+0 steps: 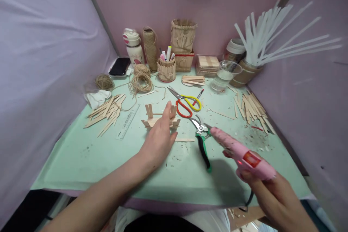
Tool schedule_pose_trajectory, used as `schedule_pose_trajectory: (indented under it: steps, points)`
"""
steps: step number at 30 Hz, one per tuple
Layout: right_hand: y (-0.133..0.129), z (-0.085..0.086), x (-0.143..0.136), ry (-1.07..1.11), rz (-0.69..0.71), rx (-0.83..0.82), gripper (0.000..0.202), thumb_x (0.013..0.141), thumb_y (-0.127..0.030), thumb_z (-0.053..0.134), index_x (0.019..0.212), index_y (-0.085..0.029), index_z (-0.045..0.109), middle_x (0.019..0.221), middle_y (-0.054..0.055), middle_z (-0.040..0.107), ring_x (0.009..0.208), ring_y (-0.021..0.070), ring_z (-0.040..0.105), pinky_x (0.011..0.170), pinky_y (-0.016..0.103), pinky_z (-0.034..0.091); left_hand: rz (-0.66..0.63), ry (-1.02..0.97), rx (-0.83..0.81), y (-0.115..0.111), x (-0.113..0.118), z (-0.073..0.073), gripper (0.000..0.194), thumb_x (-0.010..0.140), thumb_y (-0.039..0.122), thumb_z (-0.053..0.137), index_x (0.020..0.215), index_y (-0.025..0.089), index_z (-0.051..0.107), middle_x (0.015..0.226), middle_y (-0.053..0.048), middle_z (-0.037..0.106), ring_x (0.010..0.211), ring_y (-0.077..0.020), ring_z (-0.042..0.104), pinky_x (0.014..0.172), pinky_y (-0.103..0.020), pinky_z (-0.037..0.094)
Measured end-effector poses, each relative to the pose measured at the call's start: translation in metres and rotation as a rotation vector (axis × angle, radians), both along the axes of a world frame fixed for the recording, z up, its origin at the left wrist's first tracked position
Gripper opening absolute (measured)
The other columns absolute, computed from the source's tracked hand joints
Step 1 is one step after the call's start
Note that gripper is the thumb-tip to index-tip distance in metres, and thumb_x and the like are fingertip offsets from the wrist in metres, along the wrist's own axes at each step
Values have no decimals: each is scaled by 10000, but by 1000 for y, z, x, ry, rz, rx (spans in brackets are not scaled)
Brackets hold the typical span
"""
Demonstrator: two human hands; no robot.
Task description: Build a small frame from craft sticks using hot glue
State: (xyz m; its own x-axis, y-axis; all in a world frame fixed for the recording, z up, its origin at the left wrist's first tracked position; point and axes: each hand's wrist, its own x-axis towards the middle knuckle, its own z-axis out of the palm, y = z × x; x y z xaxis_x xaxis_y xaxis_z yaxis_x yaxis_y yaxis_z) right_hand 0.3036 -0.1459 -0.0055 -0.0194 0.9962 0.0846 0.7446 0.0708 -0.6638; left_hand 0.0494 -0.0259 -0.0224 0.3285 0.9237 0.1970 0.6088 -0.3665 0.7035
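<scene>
A small bench-like frame of craft sticks (153, 122) stands mid-table, with paired upright sticks at its back. My left hand (160, 134) is over its right end, index finger stretched along the uprights and thumb apart; it seems to steady the frame, though the other fingertips are hidden. In my right hand (261, 181) is a pink hot glue gun (241, 152), its red light lit and its nozzle pointing left toward the pruning shears. Those pruning shears (202, 145), with green and black handles, lie between my hands. A single craft stick (185, 140) rests beside my left thumb.
Red-and-yellow scissors (187, 101) lie beyond the shears. Loose sticks are heaped left (108, 112) and right (251, 108). A clear ruler (129, 121), twine (141, 81), a pen cup (166, 69), a plastic cup (224, 78) and glue sticks (259, 36) surround the work area.
</scene>
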Motion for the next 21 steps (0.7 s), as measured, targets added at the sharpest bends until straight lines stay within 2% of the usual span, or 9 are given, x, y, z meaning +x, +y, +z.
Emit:
schedule_pose_trajectory:
  steps: [4,9,13,21]
  points:
    - [22,-6,-21,214,133,34,436,966,-393,425,1381,-320,539,1326,85,636,1202,323,609,857,445,589,-35,84,-29,8,2,2,932,811,64,579,1550,301,64,1259,-108,641,1124,-261,632,935,-414,512]
    - [33,-12,-26,224,232,65,389,972,-297,473,1355,-255,529,1280,84,652,1146,254,631,837,318,574,-44,187,-81,13,3,8,851,836,58,550,1534,274,114,1151,-71,681,1039,-234,645,883,-391,509]
    - [39,-12,-28,229,247,93,323,969,-287,483,1283,-259,555,1177,65,681,1000,209,667,812,276,560,-40,223,-101,14,4,12,828,833,44,566,1521,256,157,1104,-60,702,1011,-232,647,895,-403,496]
    - [46,-15,-31,190,259,111,330,977,-298,472,1295,-242,541,1211,85,662,1061,229,644,847,300,552,-61,246,-74,16,5,10,830,828,31,581,1509,256,163,1074,-38,717,973,-225,651,878,-390,495]
